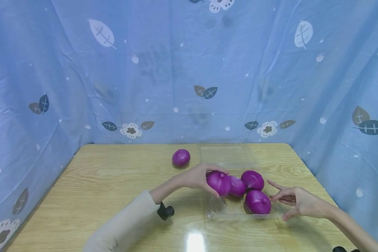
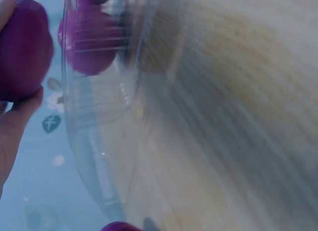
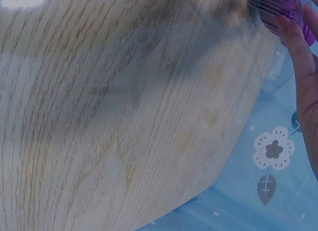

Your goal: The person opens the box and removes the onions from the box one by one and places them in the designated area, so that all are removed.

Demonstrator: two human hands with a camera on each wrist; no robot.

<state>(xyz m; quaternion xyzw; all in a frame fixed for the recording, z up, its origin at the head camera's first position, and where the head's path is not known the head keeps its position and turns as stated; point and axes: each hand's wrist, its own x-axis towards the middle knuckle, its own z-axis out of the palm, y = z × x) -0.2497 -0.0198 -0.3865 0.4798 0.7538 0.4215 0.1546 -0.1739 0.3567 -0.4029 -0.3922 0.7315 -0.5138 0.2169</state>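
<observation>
My left hand (image 1: pixel 196 176) grips a purple onion (image 1: pixel 218 183) between thumb and fingers, above the left side of a clear plastic container (image 1: pixel 218 214). In the left wrist view the held onion (image 2: pixel 24 49) stands higher than the container wall (image 2: pixel 102 116). Three more onions lie inside: one in the middle (image 1: pixel 237 186), one at the back right (image 1: pixel 253 180) and one at the front right (image 1: pixel 258 202). At the container's right side is my right hand (image 1: pixel 297 203), fingers loosely spread; its fingertips are right at the clear wall in the right wrist view.
Another purple onion (image 1: pixel 181 158) sits on the wooden table (image 1: pixel 123 171), behind my left hand. The container's clear lid (image 1: pixel 223 156) lies folded back toward the rear table edge. A blue patterned curtain (image 1: pixel 176 70) hangs behind and along both sides.
</observation>
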